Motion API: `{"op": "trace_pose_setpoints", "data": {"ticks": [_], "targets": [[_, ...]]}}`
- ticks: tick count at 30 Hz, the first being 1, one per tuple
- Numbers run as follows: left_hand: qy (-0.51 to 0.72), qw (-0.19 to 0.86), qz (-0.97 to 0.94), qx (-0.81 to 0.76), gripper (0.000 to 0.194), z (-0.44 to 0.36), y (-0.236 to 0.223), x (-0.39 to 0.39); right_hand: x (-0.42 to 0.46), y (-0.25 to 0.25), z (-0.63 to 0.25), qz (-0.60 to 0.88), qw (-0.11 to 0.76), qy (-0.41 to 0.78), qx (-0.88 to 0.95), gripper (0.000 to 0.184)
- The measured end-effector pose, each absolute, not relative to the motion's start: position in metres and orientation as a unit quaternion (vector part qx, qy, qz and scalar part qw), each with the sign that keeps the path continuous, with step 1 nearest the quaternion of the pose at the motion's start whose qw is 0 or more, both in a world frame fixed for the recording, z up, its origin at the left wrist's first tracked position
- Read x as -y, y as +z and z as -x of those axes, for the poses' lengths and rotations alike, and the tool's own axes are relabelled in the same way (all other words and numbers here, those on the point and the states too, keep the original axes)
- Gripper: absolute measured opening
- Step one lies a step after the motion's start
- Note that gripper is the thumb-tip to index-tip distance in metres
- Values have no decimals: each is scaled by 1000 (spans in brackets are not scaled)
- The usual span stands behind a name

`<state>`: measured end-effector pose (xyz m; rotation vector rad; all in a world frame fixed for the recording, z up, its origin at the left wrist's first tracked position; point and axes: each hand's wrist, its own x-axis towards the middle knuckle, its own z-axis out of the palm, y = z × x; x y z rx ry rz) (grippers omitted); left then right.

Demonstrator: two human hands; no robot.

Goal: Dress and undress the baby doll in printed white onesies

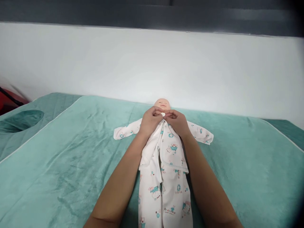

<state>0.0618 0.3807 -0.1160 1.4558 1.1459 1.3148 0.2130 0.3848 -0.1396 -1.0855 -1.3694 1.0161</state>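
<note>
- Here's the left hand, thumb and fingertips pinched together on the neckline of the white printed jacket!
- And the right hand meets it there, its fingertips clamped on the same neckline, the two hands almost tip to tip.
- Right between them, a small pale piece pokes up; too little of it shows to say what it is.
- Just beyond the fingertips, the doll's head, lying close to the white wall.
- Out past the left hand goes one sleeve, spread to the side; past the right hand, its partner, angled slightly towards the viewer.
- Below both hands and between the forearms, the jacket front hangs in two flaps, parted lower down, a strip of cloth trailing along the gap.
- Nearer still, the matching trousers, stretched out straight.
- Under it all, the green cover, creased beside the left forearm; well out left of that hand, an oval hollow.
</note>
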Motion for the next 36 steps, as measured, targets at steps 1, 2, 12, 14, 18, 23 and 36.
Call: {"op": "trace_pose_setpoints", "data": {"ticks": [1,2,12,14,18,23,36], "targets": [[523,414,-584,-462,21,-62,-116,-381,-385,-140,-213,455,531,429,572,26],[520,407,-589,-466,21,-62,-116,-381,-386,-140,-213,456,532,431,569,25],[506,379,-602,-488,17,-59,-120,-384,-387,-138,-208,477,547,403,556,22],[505,386,-603,-481,15,-58,-119,-384,-386,-138,-208,478,550,400,556,22],[504,419,-586,-477,16,-57,-120,-386,-386,-138,-208,470,548,403,562,22],[536,458,-550,-447,16,-58,-125,-388,-386,-137,-208,461,550,403,568,25],[487,366,-614,-503,22,-60,-116,-385,-385,-134,-210,459,536,399,586,24]]}}
